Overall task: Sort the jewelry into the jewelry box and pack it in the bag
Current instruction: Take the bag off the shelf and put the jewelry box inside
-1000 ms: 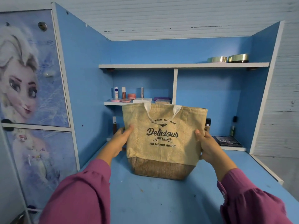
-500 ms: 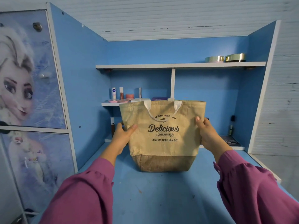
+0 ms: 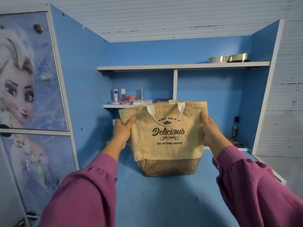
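Observation:
A tan jute bag (image 3: pixel 167 149) printed "Delicious", with white handles and a darker brown base, stands upright on the blue desk (image 3: pixel 164 202). My left hand (image 3: pixel 123 131) grips its upper left edge with the thumb across the front. My right hand (image 3: pixel 211 131) grips the upper right edge the same way. The bag's top is pulled a little toward the left corner. What is inside the bag is hidden. No jewelry box shows.
A low shelf (image 3: pixel 118 106) behind the bag holds several cosmetics bottles and jars. Two round gold tins (image 3: pixel 229 58) sit on the top shelf. A dark palette (image 3: pixel 236 142) lies on the right ledge. A printed cupboard door (image 3: pixel 24 79) stands at the left.
Both hands slid up from the bag's sides to its upper edges. The bag has shifted slightly farther back on the desk.

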Demonstrator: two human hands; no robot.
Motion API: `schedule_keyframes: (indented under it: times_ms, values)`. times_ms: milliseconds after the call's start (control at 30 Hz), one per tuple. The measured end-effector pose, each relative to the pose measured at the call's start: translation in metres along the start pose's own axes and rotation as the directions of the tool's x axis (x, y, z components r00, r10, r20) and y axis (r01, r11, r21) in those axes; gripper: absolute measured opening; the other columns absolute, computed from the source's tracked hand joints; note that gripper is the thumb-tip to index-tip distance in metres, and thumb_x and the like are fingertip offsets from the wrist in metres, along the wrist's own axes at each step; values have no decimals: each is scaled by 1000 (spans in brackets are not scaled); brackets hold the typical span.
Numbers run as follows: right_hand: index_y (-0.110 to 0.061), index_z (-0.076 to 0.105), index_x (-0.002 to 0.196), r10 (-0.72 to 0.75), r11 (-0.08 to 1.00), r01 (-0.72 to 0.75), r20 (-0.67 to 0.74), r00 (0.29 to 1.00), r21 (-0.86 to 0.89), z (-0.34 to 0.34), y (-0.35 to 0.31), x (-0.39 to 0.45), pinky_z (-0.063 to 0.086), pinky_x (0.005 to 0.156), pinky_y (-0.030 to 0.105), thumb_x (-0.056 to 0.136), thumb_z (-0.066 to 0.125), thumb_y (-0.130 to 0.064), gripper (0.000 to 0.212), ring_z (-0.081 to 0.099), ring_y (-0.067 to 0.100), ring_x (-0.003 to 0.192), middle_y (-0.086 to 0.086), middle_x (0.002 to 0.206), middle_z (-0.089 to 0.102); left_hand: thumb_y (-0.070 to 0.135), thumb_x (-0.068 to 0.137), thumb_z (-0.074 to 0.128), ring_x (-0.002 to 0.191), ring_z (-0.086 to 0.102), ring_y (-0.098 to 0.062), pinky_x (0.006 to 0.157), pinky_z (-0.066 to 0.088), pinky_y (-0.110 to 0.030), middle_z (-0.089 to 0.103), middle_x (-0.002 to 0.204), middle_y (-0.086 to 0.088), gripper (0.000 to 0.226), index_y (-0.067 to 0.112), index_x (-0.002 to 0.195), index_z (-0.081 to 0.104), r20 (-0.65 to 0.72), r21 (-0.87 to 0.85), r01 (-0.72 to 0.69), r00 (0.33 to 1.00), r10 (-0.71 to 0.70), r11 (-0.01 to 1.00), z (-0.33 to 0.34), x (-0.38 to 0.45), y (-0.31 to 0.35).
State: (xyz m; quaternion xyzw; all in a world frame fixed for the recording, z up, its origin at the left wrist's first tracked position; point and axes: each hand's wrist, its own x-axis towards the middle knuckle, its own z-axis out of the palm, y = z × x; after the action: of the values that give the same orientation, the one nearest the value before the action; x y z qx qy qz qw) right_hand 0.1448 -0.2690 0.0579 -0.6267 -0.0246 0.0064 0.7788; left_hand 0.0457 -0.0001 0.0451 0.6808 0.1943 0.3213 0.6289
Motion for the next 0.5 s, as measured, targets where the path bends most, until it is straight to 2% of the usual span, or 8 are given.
schedule_keyframes:
  times_ms: [33,100,167,267,333,400,467,500]
  values:
    - [-15,48,119,-2,1000,2,-3,1000,-4,-1,1,0,41,101,46,91,43,-57,51,51,25,107,2,116,53,50,83,65,105,58,-26,83,52,-50,58,115,-5,51,16,115,46,4,-6,3,1000,-3,1000,-1,-1,-1]
    - [-17,48,114,0,1000,0,10,1000,-20,-6,4,1,40,102,51,88,44,-61,51,52,27,111,4,124,55,52,84,62,105,57,-25,87,50,-55,58,119,-3,53,19,122,45,52,-17,27,998,-26,999,-4,-5,-4]
    - [-20,44,127,44,997,-40,53,998,-73,-16,11,3,40,100,58,82,48,-67,65,49,30,117,2,130,50,56,83,62,111,54,-22,95,44,-57,54,127,1,66,25,135,37,141,-4,80,987,-79,997,-11,-11,-9]
    - [-27,32,140,162,965,-122,164,973,-233,-34,29,0,38,95,66,67,60,-69,89,45,34,123,2,134,44,59,69,68,131,41,-31,102,35,-63,39,147,-4,96,29,147,21,244,100,198,945,-217,975,-19,-18,-23]
    - [-31,29,141,228,939,-159,207,951,-306,-40,41,-5,39,92,69,55,76,-56,101,48,37,121,4,138,44,51,61,75,137,33,-34,100,37,-63,31,153,-6,112,32,150,10,319,148,241,906,-277,959,-19,-26,-33]
    - [-30,30,139,247,936,-181,200,948,-301,-41,52,-6,44,88,67,52,86,-34,103,52,36,115,6,133,49,32,62,84,131,41,-31,97,42,-61,37,148,-5,116,32,149,7,365,139,259,884,-293,956,-13,-32,-43]
    - [-26,34,136,225,945,-173,169,960,-278,-38,57,-6,46,86,63,60,86,-13,93,53,35,111,6,127,52,10,66,84,115,51,-24,90,49,-48,45,140,-5,111,27,148,11,340,119,215,908,-243,969,-8,-33,-50]
    - [-22,37,133,197,954,-154,151,969,-258,-36,58,-6,49,82,60,66,82,-5,83,54,35,109,7,124,54,5,67,83,111,52,-22,87,49,-42,47,138,-6,109,23,148,14,312,124,171,928,-202,977,-6,-32,-53]
